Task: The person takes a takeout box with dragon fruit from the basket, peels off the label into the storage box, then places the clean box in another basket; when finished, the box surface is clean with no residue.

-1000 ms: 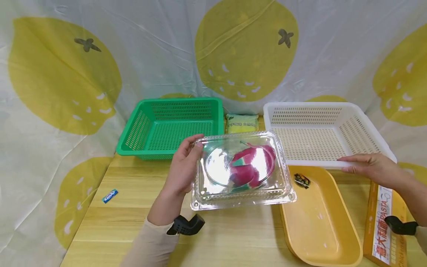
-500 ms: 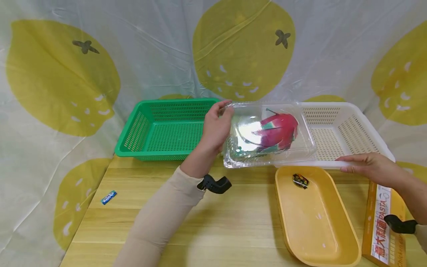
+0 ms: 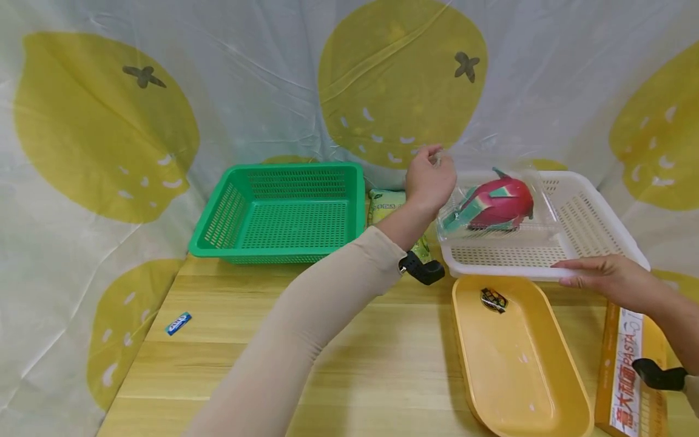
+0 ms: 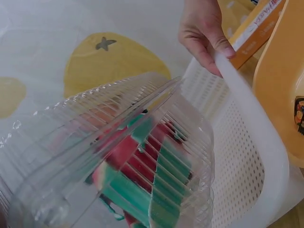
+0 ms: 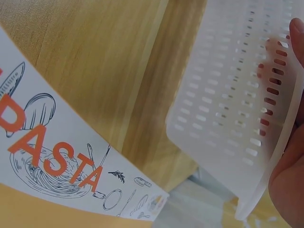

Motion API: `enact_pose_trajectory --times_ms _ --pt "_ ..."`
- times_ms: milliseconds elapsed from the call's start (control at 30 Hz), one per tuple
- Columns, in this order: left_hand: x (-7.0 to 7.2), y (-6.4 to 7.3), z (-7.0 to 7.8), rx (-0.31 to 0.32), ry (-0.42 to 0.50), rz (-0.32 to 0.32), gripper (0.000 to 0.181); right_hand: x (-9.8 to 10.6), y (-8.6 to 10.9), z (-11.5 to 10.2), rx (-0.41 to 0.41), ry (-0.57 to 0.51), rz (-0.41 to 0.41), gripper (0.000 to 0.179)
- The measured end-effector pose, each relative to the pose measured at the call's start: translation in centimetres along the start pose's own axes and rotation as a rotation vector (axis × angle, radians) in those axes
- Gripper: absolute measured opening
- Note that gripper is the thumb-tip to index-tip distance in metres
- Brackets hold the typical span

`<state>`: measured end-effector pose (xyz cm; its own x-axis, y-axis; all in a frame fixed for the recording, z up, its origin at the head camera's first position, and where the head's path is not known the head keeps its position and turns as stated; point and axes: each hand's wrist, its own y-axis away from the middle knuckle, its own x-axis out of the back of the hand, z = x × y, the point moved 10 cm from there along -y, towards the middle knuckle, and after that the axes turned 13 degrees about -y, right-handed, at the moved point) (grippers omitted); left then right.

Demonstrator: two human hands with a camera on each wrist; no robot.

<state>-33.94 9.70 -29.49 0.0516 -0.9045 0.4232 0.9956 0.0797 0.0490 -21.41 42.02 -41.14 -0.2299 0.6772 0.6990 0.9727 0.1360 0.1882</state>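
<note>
My left hand (image 3: 431, 179) grips the left end of a clear plastic clamshell box (image 4: 199, 137), its fingertips partly hidden in the head view. Inside the box lies a pink-red dragon fruit (image 3: 508, 203) with green scales. Box and fruit are over the left part of a white perforated basket (image 3: 502, 271); whether the box touches the basket's floor I cannot tell. At the basket's front right corner, my right hand (image 3: 617, 279) pinches the rim between thumb and fingers. The right wrist view shows fingers through the slots of the basket wall (image 5: 199, 104).
A green perforated basket (image 3: 275, 252) stands at the back left. Between the baskets lies a yellow-green packet (image 3: 382, 200), partly behind my left arm. An orange tray (image 3: 519, 352) sits in front of the white basket, beside a pasta box (image 3: 625, 370). A small blue packet (image 3: 178, 323) lies far left.
My left hand has carried the clear box with the dragon fruit rightward and back, from above the table to over the white basket. My right hand has stayed at the basket's rim.
</note>
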Motion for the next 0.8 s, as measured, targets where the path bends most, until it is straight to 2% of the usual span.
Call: enact_pose_trajectory --times_ms 100,267,467,667,800 --pt "-1.5 -0.2 0.2 0.026 -0.128 0.03 0.028 0.0 -0.1 0.0 0.006 0.008 0.004 0.04" --pt "-4.4 -0.1 0.5 0.051 -0.251 0.05 0.027 0.4 0.0 0.3 -0.006 0.033 -0.004 0.043" --pt "-7.2 0.0 0.1 0.08 -0.297 0.025 0.027 0.4 -0.1 0.4 -0.011 0.042 -0.008 0.045" --pt "-8.9 0.0 -1.4 0.097 -0.327 -0.031 0.031 -0.2 -0.3 0.3 0.007 0.035 -0.015 0.042" --pt "-9.8 -0.7 -2.5 0.098 -0.355 -0.069 0.035 -0.3 -0.4 0.3 0.001 0.041 -0.015 0.047"
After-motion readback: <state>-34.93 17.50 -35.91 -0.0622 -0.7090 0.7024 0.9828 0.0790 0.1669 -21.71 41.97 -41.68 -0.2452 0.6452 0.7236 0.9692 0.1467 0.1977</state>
